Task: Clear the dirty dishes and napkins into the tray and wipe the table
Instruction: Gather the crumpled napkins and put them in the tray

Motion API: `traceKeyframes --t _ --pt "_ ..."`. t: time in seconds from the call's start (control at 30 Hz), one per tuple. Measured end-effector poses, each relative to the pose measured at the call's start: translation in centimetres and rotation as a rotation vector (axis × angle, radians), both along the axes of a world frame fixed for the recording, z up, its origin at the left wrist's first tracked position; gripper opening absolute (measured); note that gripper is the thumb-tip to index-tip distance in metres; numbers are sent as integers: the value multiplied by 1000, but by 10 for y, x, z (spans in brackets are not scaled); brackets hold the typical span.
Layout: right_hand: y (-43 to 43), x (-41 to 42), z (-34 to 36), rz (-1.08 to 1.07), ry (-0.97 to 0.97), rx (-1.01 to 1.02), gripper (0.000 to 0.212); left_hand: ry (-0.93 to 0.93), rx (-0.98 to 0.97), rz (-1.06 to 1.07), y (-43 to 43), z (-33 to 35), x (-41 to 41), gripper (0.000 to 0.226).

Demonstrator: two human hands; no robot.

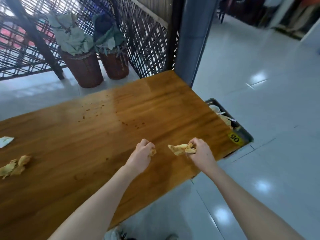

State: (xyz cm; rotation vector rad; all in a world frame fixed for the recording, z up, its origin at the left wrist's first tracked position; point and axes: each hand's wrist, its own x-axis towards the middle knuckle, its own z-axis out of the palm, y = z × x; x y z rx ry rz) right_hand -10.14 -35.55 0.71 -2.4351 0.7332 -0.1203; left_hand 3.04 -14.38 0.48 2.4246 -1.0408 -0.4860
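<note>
Both hands, left (144, 151) and right (200, 152), grip crumpled napkins over the desk (97, 135) near its right edge; the tray (245, 134) sits beyond that edge.

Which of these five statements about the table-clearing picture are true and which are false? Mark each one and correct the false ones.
1. The right hand grips a crumpled napkin. True.
2. The left hand is empty. False: its fingers curl round a small wad.
3. Another napkin lies loose on the table, far to the left. True.
4. The tray stands on the table top. False: it sits lower down, beyond the table's right end, partly hidden by the table's edge.
5. The table top is free of crumbs. False: crumbs are scattered across its middle.
</note>
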Motion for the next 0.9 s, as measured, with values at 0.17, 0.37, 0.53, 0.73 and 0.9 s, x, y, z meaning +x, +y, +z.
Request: traceKeyframes --t 0.17,0.37,0.53,0.73,0.9 --pt "-48 -22 1 -61 11 8 24 -9 5 -62 -54 1 -9 43" --pt "-98 -35 -9 -103 27 79 24 -30 21 -136 -115 -10 -1 42" --pt "-156 -25 -11 -126 21 65 24 1 -1 -122 -178 -22 18 39" --pt "-231 -7 -2 -182 36 44 22 72 -30 -129 -260 -26 35 37" --pt "-283 -4 -7 -224 30 33 21 117 -11 -138 -315 -21 46 36"
